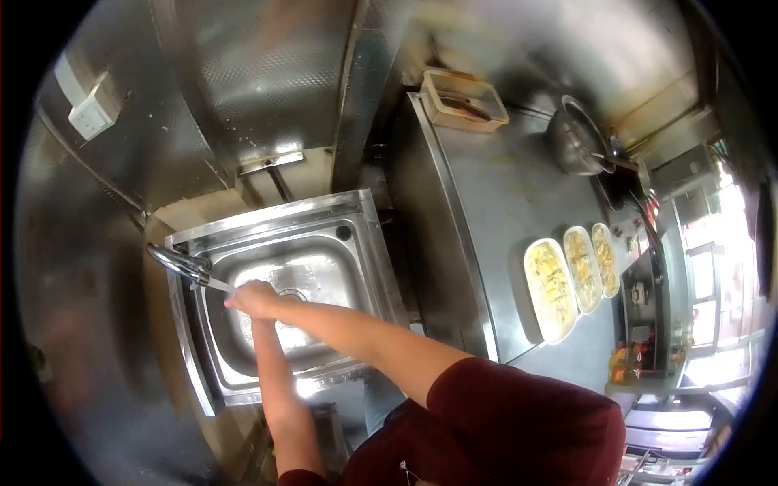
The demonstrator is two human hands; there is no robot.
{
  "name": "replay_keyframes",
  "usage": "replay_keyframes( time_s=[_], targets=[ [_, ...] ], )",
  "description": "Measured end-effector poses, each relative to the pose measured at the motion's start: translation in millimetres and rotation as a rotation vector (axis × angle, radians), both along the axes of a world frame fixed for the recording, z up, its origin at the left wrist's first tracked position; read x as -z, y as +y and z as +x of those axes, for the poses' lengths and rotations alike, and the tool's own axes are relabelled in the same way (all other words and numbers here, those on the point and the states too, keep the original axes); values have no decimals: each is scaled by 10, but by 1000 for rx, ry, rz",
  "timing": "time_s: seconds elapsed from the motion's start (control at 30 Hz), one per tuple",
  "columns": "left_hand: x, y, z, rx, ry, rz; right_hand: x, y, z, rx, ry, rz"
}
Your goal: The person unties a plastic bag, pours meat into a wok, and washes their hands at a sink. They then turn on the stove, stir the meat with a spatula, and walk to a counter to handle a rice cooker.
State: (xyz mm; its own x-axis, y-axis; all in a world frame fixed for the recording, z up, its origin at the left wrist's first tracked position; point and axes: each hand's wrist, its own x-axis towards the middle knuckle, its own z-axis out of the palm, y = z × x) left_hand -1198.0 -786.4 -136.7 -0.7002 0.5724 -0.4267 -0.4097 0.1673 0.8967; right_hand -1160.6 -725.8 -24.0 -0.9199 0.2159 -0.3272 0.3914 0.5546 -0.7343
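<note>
Water runs from the curved metal faucet [180,263] at the left side of the steel sink [369,267]. Under the stream, my right hand [258,300] lies over my left hand [243,309], the two pressed together above the basin. The right hand covers most of the left one, whose fingers are largely hidden. The fingers of my right hand look closed around the left hand. No object shows in either hand.
Right of the sink is a steel counter [502,211] with three white dishes of food [553,283], a plastic container [462,101] and a metal bowl [577,138]. Bottles [626,363] stand farther right. A socket [93,115] is on the left wall.
</note>
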Motion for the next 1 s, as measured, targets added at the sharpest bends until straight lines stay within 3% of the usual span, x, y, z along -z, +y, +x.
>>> replay_keyframes(
  time_s=[0.07, 0.17, 0.23, 0.33, 0.4, 0.47, 0.53, 0.6, 0.67, 0.73, 0.77, 0.83, 0.9, 0.93, 0.97, 1.0],
  targets=[
    [43, 31, 19, 33, -43, 44, -129, 19, 162, -146, -5, 246],
    [96, 107, 7, 87, -46, 112, 956, 150, 158, -272, 41, 325],
    [218, 118, -172, 49, -8, 138, 332, 421, 482, -76, -129, 120],
    [564, -25, -703, -342, -27, -52, 92, 642, 749, -189, -209, 379],
    [-79, -104, -799, -483, -249, -199, 51, 675, 889, -296, -180, 462],
    [288, -421, -1256, -480, -326, 221, -259, 678, 931, -497, -221, 479],
    [233, -527, -1434, -426, -75, 180, -318, 619, 922, -535, -132, 481],
    [-287, -424, -1180, -644, -117, 34, -378, 546, 851, -537, -68, 469],
    [-360, -366, -1094, -532, 9, 148, -582, 521, 891, -477, 123, 483],
    [-510, -250, -877, -536, 246, -75, -878, 498, 874, -456, 142, 422],
    [25, -381, -1099, -422, 405, 66, -954, 512, 898, -448, 148, 392],
    [-286, -355, -784, -264, 626, -165, -664, 419, 898, -431, 184, 576],
    [-19, -469, -766, -236, 791, -264, -238, 281, 1133, -383, 371, 899],
    [106, -536, -713, -212, 859, -340, -200, 182, 1121, -471, 289, 806],
    [225, -615, -562, 8, 970, -472, -183, 150, 1132, -562, 203, 709],
    [344, -694, -410, 223, 1095, -571, -416, 103, 1281, -487, 221, 679]
  ],
)
